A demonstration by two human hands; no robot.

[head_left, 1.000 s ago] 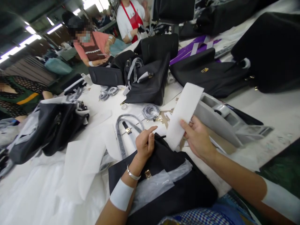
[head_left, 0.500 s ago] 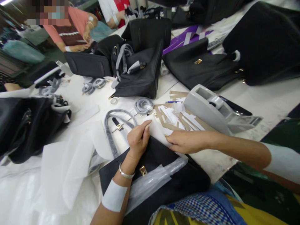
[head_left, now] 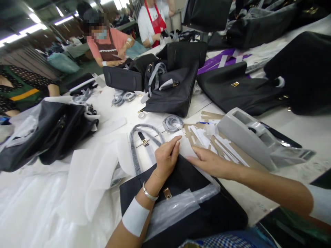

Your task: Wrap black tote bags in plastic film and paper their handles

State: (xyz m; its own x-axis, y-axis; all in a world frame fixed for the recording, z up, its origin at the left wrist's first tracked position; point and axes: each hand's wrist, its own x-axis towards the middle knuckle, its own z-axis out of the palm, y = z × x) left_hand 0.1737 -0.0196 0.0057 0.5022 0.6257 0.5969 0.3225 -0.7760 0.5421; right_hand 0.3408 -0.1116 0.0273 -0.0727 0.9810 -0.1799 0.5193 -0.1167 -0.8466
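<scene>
A black handbag (head_left: pixel 188 210) with a gold clasp (head_left: pixel 167 193) lies close in front of me, a clear plastic film (head_left: pixel 173 208) across its front. Its grey wrapped handle (head_left: pixel 136 143) arches over the table beyond it. My left hand (head_left: pixel 165 160) is curled on the bag's top edge, fingers pressed together. A white foam strip (head_left: pixel 185 147) lies along that edge. My right hand (head_left: pixel 208 162) rests flat on the strip, fingers stretched toward the left hand.
A grey tape dispenser (head_left: pixel 248 136) and cardboard with white strips (head_left: pixel 217 143) lie to the right. Other black bags (head_left: pixel 176 94) (head_left: pixel 51 132) (head_left: pixel 238 91) crowd the table, with white foam sheets (head_left: pixel 88 179) at left. Two people (head_left: pixel 108 43) (head_left: pixel 155 20) work at the far side.
My right hand brought the raised white foam strip down onto the bag's top edge and now lies flat on it. My left hand stayed on the bag's edge.
</scene>
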